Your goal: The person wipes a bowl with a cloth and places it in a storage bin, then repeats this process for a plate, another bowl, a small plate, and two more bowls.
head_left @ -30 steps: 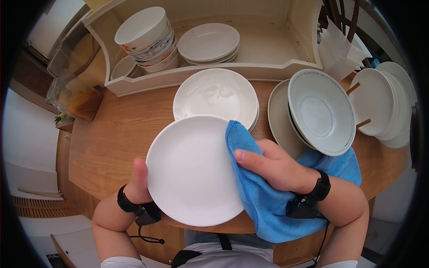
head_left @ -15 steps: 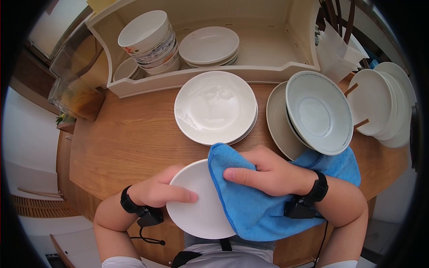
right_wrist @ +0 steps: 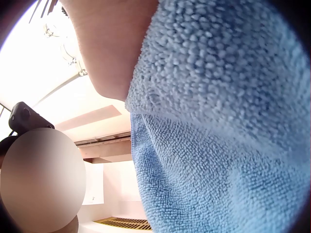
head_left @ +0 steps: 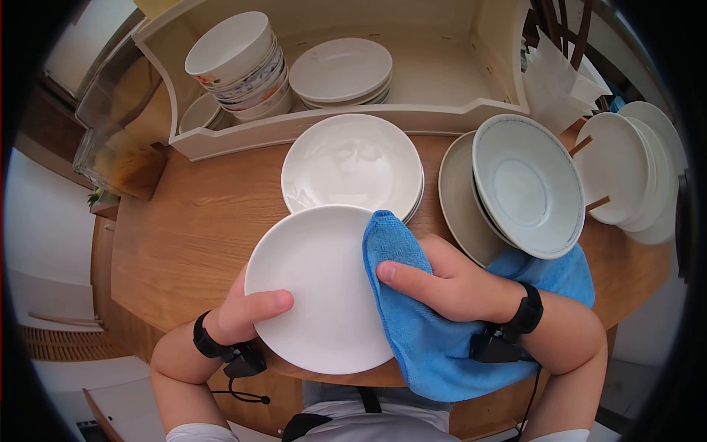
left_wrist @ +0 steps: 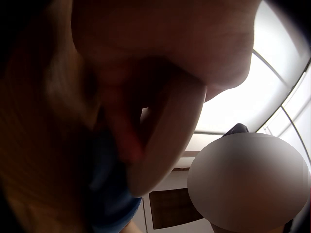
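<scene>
A white plate (head_left: 320,295) is held above the table's front edge, its face turned up. The left hand (head_left: 247,306) grips its left rim, thumb on the face; in the left wrist view that hand (left_wrist: 165,43) has fingers behind the plate (left_wrist: 170,141). On the plate's right side, the right hand (head_left: 460,283) pinches a blue cloth (head_left: 434,353) over the rim, thumb on top, its other fingers hidden. The cloth (right_wrist: 209,121) fills much of the right wrist view, below part of the right hand (right_wrist: 112,43).
Just behind the held plate stands a plate stack (head_left: 353,162). Large bowls (head_left: 526,184) lean on a plate (head_left: 460,199) at right, near racked plates (head_left: 615,169). A cream shelf (head_left: 434,118) holds stacked bowls (head_left: 232,51) and plates (head_left: 342,70). A clear container (head_left: 121,162) stands at left.
The plate first came down toward the body and tilted, then rose and turned its face up again. The left thumb, off the face a second ago, now lies on it. The cloth moved with the right hand.
</scene>
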